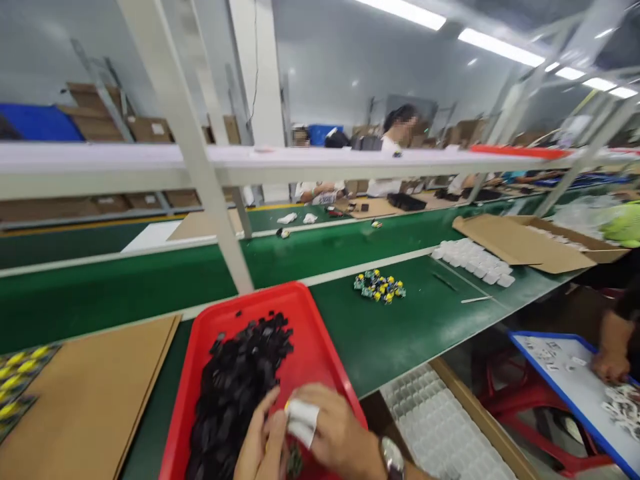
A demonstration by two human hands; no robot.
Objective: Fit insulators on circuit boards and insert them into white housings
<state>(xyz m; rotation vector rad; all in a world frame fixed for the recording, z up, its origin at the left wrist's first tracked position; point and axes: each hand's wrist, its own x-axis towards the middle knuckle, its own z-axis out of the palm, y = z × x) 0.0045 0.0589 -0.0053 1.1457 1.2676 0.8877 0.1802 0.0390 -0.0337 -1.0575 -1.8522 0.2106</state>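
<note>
My two hands meet at the bottom middle, over the near end of a red tray [310, 313] heaped with small black parts [240, 380]. My right hand [337, 437], with a watch on its wrist, pinches a small white part [303, 421] with a bit of yellow at its edge. My left hand [260, 440] is curled against it, fingers closed round the same piece and a small dark part below it.
A brown cardboard sheet [85, 400] lies left of the tray. Small green and yellow boards [379, 285] and white blocks [473, 260] lie on the green bench, an open carton [530, 243] beyond. Another person's hand [610, 357] works at a blue tray [575, 387] on the right. White shelf post [210, 193] ahead.
</note>
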